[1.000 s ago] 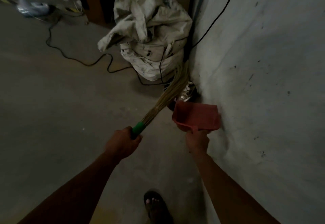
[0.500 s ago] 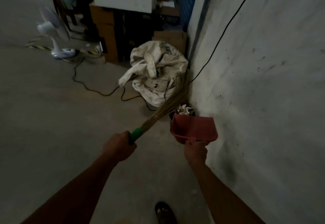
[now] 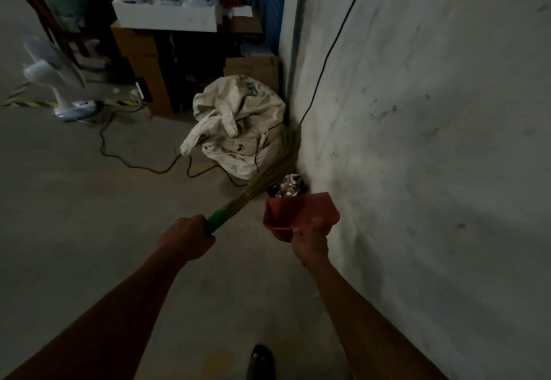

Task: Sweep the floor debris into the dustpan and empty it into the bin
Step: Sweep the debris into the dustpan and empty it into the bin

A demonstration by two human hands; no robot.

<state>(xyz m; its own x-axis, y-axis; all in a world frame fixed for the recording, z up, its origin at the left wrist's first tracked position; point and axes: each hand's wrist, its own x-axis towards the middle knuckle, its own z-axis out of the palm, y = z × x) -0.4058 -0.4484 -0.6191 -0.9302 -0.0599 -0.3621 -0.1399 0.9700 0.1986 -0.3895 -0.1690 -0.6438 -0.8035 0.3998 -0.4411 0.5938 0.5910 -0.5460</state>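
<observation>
Both hands are busy in the head view, only cam I've got. Left hand (image 3: 188, 237) is wrapped tight round the green grip of the broom (image 3: 262, 176); its bristles run up and away from that fist toward the wall (image 3: 417, 141), held off to the side, prob to keep them clear of the tipping. Right hand (image 3: 310, 241) has fingers curled on the handle of the red dustpan (image 3: 298, 215), thumb on top. Pan's lifted off the floor (image 3: 89, 215) w/ its mouth pointing away from me, just ahead of the right hand, close beside the wall. Directly beyond the pan's far lip sits a small dark bin (image 3: 287, 190), crumpled pale scraps showing inside, looks fairly full. Pan seems angled toward it, so I judge I'm at the emptying step; can't tell what's left in the pan, too dim. Further ahead of both hands is a big white sack (image 3: 238, 129), bulging, top folded over, contents hidden. Black cable (image 3: 143, 161) snakes on the floor ahead of the left hand.
</observation>
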